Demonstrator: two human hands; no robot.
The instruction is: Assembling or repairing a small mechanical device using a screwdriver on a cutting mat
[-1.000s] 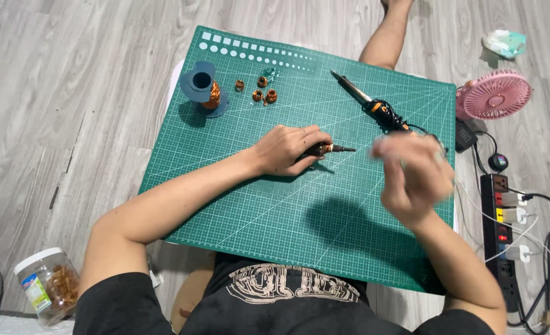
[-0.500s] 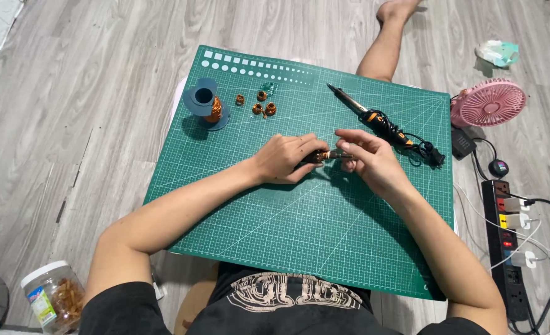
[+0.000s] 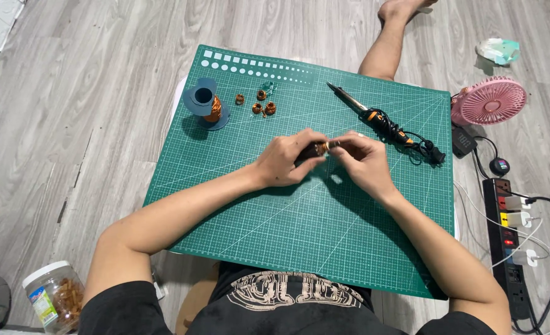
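Note:
Over the middle of a green cutting mat (image 3: pixel 324 229), my left hand (image 3: pixel 285 160) grips a small dark rod-shaped part with a copper-coloured band (image 3: pixel 319 149). My right hand (image 3: pixel 363 162) meets it from the right, its fingertips pinching the part's copper end. The part is mostly hidden by both hands. Farther back on the mat stand a blue spool of copper wire (image 3: pixel 206 103) and several small copper coils (image 3: pixel 259 103). A soldering iron (image 3: pixel 374 116) with an orange and black handle lies at the back right.
A pink table fan (image 3: pixel 489 100) and a black power strip (image 3: pixel 509 248) with plugs and cables sit right of the mat on the wooden floor. A clear jar (image 3: pixel 53 299) stands at the lower left. My bare leg (image 3: pixel 388 43) stretches beyond the mat.
My right hand came down from the lower right and joined the left hand at the part. Both hands now hold it together, a little nearer the mat's middle.

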